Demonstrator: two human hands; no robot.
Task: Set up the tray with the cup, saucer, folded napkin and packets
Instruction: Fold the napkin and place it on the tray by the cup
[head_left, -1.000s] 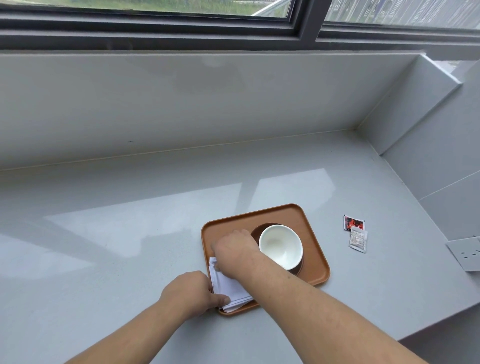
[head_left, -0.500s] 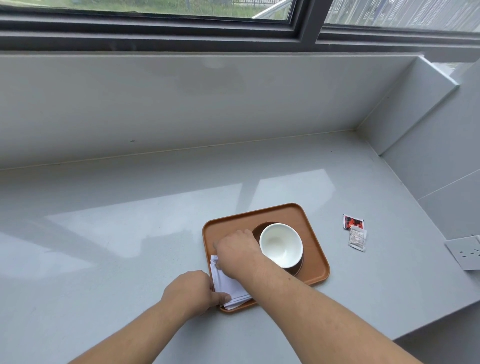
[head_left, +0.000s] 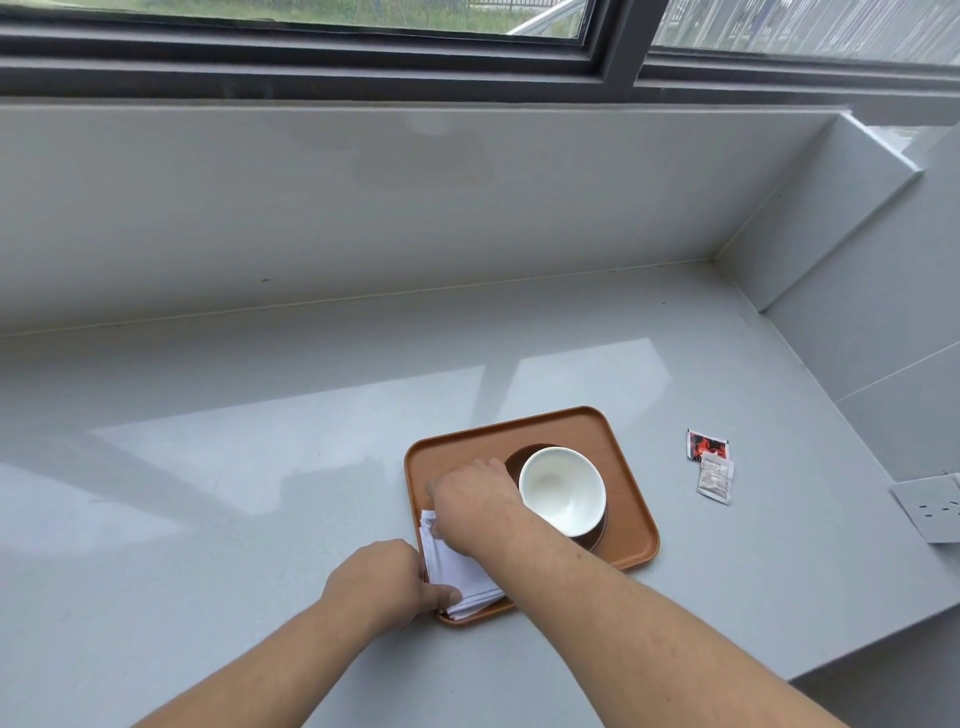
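An orange-brown tray (head_left: 631, 493) lies on the grey counter. On its right half a white cup (head_left: 562, 489) stands on a dark brown saucer (head_left: 597, 538). A white folded napkin (head_left: 457, 569) lies along the tray's left side. My left hand (head_left: 382, 582) pinches the napkin's near left edge, thumb on top. My right hand (head_left: 475, 499) is curled over the napkin's far end, fingertips down on it, right beside the cup. Two packets lie on the counter right of the tray: a red and black packet (head_left: 705, 444) and a pale speckled packet (head_left: 716, 479), slightly overlapping.
A grey upstand and a dark window frame run along the back. A tiled wall closes off the right side, with a white socket plate (head_left: 930, 506) on it. The counter's front edge (head_left: 857, 621) drops off at the lower right.
Both hands stay on the napkin with hardly any shift. The tray, cup and packets keep their places.
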